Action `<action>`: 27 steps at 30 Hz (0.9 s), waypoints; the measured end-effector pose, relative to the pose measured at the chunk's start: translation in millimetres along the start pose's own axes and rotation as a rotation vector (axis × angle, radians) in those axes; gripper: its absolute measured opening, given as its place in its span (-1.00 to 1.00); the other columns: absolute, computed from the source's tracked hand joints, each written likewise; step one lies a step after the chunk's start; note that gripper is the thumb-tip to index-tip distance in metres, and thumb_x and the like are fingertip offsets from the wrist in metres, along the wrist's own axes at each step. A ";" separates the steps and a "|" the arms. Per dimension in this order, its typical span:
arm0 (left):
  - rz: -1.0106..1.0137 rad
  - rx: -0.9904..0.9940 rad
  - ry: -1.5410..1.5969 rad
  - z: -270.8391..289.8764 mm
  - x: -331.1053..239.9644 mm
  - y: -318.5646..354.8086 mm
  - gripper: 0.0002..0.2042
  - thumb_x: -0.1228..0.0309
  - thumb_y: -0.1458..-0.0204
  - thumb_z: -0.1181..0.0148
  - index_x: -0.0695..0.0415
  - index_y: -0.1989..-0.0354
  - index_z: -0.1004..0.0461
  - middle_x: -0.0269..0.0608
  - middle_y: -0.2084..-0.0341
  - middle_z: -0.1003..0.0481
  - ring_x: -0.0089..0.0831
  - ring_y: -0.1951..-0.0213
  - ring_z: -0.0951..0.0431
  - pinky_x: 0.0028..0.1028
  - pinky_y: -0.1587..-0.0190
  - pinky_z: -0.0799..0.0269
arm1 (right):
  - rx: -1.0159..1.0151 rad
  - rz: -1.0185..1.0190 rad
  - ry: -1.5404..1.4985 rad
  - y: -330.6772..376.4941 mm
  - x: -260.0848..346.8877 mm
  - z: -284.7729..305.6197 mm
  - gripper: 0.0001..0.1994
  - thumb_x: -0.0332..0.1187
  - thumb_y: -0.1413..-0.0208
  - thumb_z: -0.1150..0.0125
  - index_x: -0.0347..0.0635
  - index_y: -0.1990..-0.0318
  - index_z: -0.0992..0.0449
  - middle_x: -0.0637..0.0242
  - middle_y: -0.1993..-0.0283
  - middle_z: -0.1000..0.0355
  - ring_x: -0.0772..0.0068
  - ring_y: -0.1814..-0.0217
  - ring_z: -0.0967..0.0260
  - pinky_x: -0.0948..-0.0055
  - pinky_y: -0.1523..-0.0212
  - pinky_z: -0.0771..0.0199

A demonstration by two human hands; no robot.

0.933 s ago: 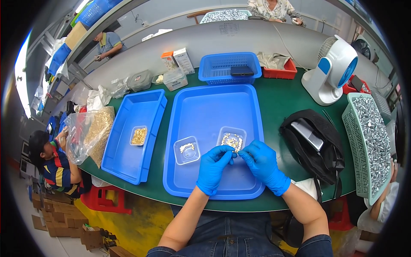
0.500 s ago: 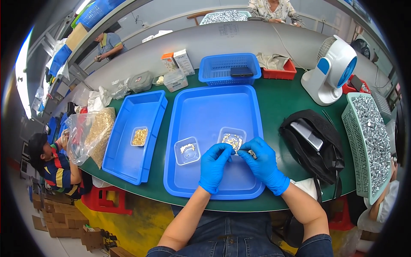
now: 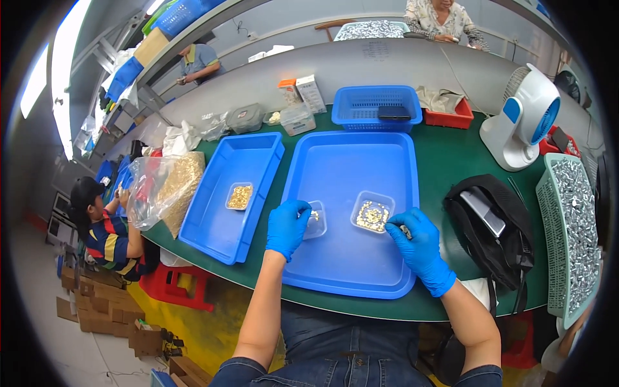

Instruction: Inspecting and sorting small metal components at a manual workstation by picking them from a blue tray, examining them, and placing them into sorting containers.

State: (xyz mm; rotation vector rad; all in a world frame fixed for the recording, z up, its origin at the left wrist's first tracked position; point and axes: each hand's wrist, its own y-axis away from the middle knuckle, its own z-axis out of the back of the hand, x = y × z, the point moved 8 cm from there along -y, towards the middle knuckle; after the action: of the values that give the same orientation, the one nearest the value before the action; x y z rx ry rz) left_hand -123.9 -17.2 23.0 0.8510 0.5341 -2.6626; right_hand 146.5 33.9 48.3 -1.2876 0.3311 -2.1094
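Both my hands wear blue gloves and work over a large blue tray (image 3: 351,271). My left hand (image 3: 288,226) is at the left rim of a small clear container (image 3: 317,222) holding a few gold parts. Its fingertips are curled together over the container, and I cannot see whether they hold anything. My right hand (image 3: 420,250) rests just right of a second clear container (image 3: 373,214) that is fuller with small gold parts. Its fingers pinch a small greyish metal part (image 3: 405,229).
A second blue tray (image 3: 219,219) to the left holds another small container of gold parts (image 3: 240,196). A bag of parts (image 3: 167,187) lies at the far left. A black bag (image 3: 493,226), a white fan (image 3: 522,122), a blue basket (image 3: 377,109) and a basket of metal pieces (image 3: 574,226) ring the green table. A person (image 3: 106,226) sits at the left.
My hands were together between the two containers. They have separated: the left moved to the left container, and the right drew back beside the right container.
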 end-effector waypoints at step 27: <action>-0.223 0.214 -0.542 -35.7 -11.4 6.6 -0.92 0.41 0.12 -0.11 0.03 0.46 -0.52 -0.24 0.44 -0.50 -0.26 0.29 -0.48 -0.31 0.11 -0.20 | 0.024 0.020 -0.010 1.2 2.1 -6.7 -0.90 -0.41 0.07 -0.28 -0.18 0.39 -0.50 0.28 0.44 -0.36 0.39 0.46 -0.37 0.49 0.46 -0.37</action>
State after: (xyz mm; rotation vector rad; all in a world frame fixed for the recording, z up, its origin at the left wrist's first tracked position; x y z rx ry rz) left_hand -94.8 -5.7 1.2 0.0909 0.2191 -3.0178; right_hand 140.5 30.9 45.9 -1.2760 0.3122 -2.0833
